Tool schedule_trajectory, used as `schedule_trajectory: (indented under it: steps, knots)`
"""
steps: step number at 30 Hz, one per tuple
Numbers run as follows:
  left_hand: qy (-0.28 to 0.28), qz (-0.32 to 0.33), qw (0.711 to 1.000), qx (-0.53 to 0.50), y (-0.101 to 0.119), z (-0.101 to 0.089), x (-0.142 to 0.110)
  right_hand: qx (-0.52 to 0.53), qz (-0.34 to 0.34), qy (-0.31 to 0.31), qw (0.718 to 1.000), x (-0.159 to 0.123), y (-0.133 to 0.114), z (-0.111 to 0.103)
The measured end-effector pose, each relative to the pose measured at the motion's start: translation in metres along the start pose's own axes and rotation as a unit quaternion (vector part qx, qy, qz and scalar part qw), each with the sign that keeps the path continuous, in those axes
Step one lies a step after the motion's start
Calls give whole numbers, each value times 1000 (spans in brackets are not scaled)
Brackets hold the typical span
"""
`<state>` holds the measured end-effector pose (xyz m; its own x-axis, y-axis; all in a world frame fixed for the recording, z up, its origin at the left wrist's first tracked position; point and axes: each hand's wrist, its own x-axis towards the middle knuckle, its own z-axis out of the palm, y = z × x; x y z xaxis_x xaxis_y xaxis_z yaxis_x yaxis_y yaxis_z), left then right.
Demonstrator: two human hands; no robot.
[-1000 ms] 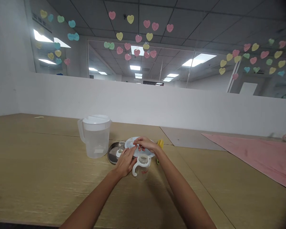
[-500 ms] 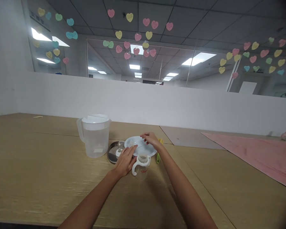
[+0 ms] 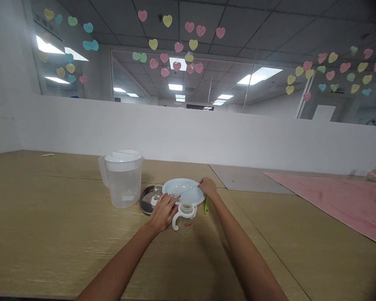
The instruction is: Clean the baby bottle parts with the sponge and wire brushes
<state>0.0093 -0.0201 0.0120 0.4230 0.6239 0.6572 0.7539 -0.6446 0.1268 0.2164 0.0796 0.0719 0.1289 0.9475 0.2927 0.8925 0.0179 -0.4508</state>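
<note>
A small clear bottle with white handles [image 3: 184, 219] stands on the wooden table, its top open. My left hand [image 3: 163, 212] rests against its left handle with the fingers curled round it. Just behind the bottle lies a white plate [image 3: 181, 187]. My right hand [image 3: 207, 187] is at the plate's right rim, pinched on the end of a thin straw-like rod [image 3: 188, 189] that reaches leftwards across the plate to a small piece at its left edge.
A clear plastic jug with a white lid [image 3: 122, 177] stands to the left. Between the jug and the plate lies a dark round dish [image 3: 146, 200] with a clear small part on it. A green-yellow item [image 3: 207, 205] lies right of the plate. A pink cloth [image 3: 338, 198] covers the right side.
My right hand has drawn back from the middle of the plate to its right rim, pulling the thin rod out across the plate. My left hand has stayed on the bottle.
</note>
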Motion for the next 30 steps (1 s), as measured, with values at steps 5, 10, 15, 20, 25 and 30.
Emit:
schedule_trajectory:
  steps: [5, 10, 15, 20, 25, 30]
  knots:
    - [1, 9, 1000, 1, -2, 2, 0, 7, 2, 45, 999, -2, -4, -1]
    - [6, 5, 1000, -1, -1, 0, -1, 58, -38, 80, 994, -1, -13, -10]
    - [10, 7, 1000, -7, 1, -2, 0, 241, -86, 94, 962, -7, -35, -6]
    - [6, 9, 1000, -10, 1, -2, 0, 295, -128, 84, 943, -18, -56, 14]
    - [9, 11, 1000, -6, 0, -2, 0, 156, -105, -20, 982, -17, -47, 21]
    - [8, 12, 1000, -13, 0, -2, 0, 81, -134, -109, 982, -20, -33, 26]
